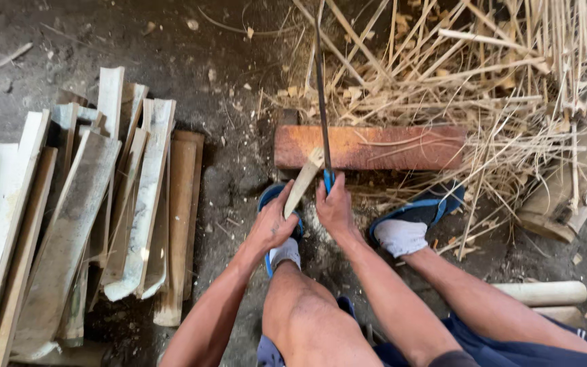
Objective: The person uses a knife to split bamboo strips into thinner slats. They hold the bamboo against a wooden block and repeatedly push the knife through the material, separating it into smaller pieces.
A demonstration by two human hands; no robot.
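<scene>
My left hand (272,223) grips a short pale bamboo slat (304,181) that leans with its top end on the edge of a reddish wooden block (388,146). My right hand (335,207) holds the blue handle of a long dark blade (322,95). The blade points away from me, and its edge meets the slat's top end over the block. Both hands sit close together just in front of the block, above my left foot in a blue sandal and white sock (281,253).
A stack of split bamboo planks (96,211) lies on the dirt ground at left. A heap of thin bamboo strips and shavings (484,81) spreads behind and right of the block. My right foot (409,224) rests by it. Bamboo poles (545,293) lie at right.
</scene>
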